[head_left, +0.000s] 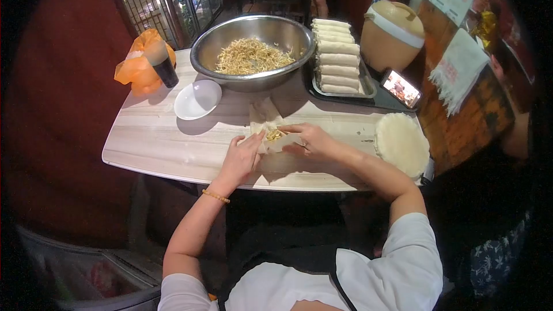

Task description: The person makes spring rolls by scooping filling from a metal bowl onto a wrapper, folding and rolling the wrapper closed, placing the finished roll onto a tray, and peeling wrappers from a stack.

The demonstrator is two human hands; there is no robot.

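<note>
Flanking the filling (275, 135) mid-frame, left hand (243, 154) and right hand (311, 140) touch wrapper (266, 122), grip unclear; likely light, soft, tearable, best held by edges.

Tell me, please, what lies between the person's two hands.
The head view shows shredded filling on a pale wrapper between the left hand and right hand.

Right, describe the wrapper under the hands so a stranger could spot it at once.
On the pale table, find the large steel bowl, then look toward the near edge. There, between the left hand and right hand, lies a thin wrapper. Unlike the closed rolls piled in the metal tray, it lies open, with stringy yellowish filling showing.
</note>
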